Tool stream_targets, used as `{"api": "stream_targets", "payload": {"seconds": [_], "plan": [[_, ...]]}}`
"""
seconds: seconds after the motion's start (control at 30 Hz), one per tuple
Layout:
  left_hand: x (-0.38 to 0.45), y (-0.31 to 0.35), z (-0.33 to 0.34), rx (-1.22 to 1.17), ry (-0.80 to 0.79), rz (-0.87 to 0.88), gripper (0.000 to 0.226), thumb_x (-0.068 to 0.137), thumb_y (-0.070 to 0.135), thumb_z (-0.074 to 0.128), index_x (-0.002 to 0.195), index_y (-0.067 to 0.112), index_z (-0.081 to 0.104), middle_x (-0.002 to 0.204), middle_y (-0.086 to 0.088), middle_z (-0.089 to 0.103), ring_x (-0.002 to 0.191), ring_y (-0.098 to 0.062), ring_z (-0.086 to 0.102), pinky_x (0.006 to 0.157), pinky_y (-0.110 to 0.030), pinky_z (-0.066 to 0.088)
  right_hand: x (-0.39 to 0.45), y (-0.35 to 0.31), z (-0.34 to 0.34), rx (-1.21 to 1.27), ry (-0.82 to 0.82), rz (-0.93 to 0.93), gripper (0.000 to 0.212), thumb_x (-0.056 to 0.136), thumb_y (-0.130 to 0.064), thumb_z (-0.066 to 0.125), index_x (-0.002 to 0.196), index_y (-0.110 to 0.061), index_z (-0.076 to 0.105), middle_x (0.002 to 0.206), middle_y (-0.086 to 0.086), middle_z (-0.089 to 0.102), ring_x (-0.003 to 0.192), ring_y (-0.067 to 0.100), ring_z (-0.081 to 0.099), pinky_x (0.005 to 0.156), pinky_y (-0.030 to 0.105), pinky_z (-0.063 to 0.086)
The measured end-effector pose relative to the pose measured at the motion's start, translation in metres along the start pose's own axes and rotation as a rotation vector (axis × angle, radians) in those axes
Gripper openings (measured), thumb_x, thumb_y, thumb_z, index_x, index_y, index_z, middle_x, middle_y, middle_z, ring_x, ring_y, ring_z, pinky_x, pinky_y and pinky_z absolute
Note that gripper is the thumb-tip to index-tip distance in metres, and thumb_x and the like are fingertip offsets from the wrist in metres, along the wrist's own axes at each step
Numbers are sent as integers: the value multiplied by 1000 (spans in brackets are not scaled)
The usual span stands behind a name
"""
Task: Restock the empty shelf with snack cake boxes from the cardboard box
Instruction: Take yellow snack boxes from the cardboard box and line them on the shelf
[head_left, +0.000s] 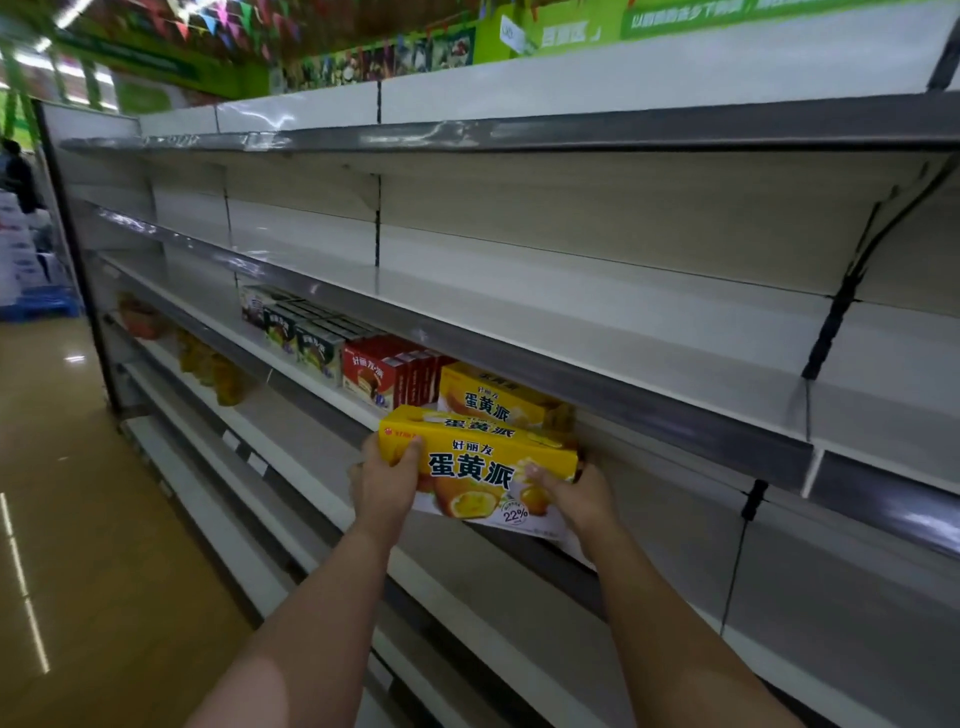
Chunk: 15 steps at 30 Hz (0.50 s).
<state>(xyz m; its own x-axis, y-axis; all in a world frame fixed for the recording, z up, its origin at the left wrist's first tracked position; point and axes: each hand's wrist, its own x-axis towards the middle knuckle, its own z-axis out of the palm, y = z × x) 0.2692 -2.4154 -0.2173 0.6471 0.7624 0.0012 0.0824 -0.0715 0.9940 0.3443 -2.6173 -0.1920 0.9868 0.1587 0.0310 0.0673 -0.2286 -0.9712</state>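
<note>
I hold a yellow snack cake box at the front edge of the middle shelf, its printed face toward me. My left hand grips its left end with the thumb on the front. My right hand grips its lower right end. Another yellow box stands on the shelf right behind it. Red boxes and dark green boxes line the same shelf further left. The cardboard box is out of view.
The shelves above hold nothing, with a grey price rail just over the yellow boxes. Orange and yellow bags sit on a lower shelf at left. The aisle floor runs along the left; stacked goods stand far off.
</note>
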Motion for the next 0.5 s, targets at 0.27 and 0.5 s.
{"api": "stream_targets", "payload": {"seconds": [0.27,0.5], "plan": [[27,14,28,-75,-47,-22,81,69,72,55,137,32,38,134,-12,47,124,-37,45,102,-58,39,24,7,-4,-49,47,32,58,69,-36,83,113,-26,46,119,10,60,102,28,62,89,41,53],[76,21,45,-105,-96,-20,72,79,62,60,131,15,41,128,-12,52,122,-36,46,103,-52,40,54,-7,16,-131,95,53,84,61,-44,86,129,-20,43,125,6,60,114,28,58,98,42,48]]}}
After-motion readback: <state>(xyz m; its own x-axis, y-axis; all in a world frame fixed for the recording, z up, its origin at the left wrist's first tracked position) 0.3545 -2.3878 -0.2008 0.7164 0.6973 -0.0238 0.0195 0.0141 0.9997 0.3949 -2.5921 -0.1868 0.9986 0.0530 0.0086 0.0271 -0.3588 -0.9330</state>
